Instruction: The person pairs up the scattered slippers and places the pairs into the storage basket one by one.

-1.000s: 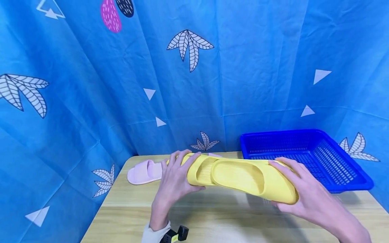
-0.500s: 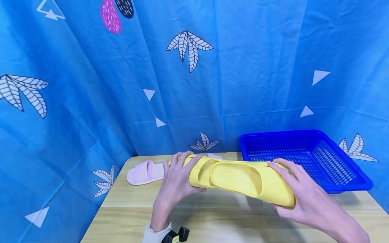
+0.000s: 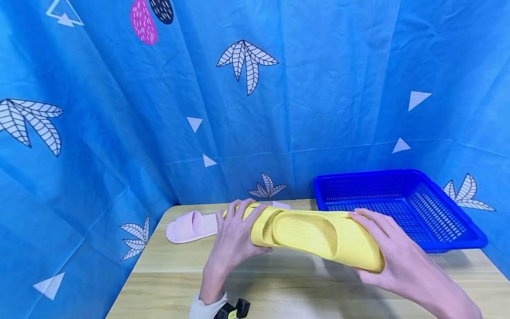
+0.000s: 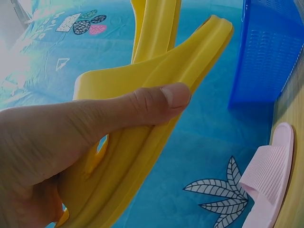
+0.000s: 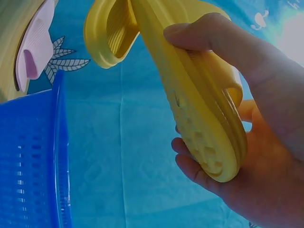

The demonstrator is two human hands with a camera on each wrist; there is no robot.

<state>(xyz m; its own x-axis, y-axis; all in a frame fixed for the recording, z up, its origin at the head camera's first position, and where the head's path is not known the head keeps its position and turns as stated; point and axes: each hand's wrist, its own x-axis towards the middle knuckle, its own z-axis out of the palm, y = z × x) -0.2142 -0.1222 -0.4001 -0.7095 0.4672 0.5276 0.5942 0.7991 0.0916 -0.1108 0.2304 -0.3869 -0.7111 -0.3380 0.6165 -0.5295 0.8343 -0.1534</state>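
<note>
In the head view, two yellow slippers are held up above the table, overlapping in the middle. My left hand (image 3: 235, 243) grips the left yellow slipper (image 3: 261, 228) around its strap. My right hand (image 3: 402, 261) holds the right yellow slipper (image 3: 356, 243) by its closed front, thumb along one side and fingers on the other. The right slipper's heel covers part of the left one. From the left wrist, my thumb presses the side of the yellow slipper (image 4: 142, 142). From the right wrist, the patterned sole of the yellow slipper (image 5: 199, 128) faces the camera.
A pink slipper (image 3: 185, 228) lies at the table's back left, its heel hidden behind my left hand. Behind the yellow slippers, a small pink piece (image 3: 281, 205) shows. A blue mesh basket (image 3: 458, 244) stands at the back right. Blue patterned cloth (image 3: 338, 88) hangs behind the wooden table (image 3: 159, 288).
My hands have drifted slightly towards each other, so the two yellow slippers overlap a little more. Both grips stay the same.
</note>
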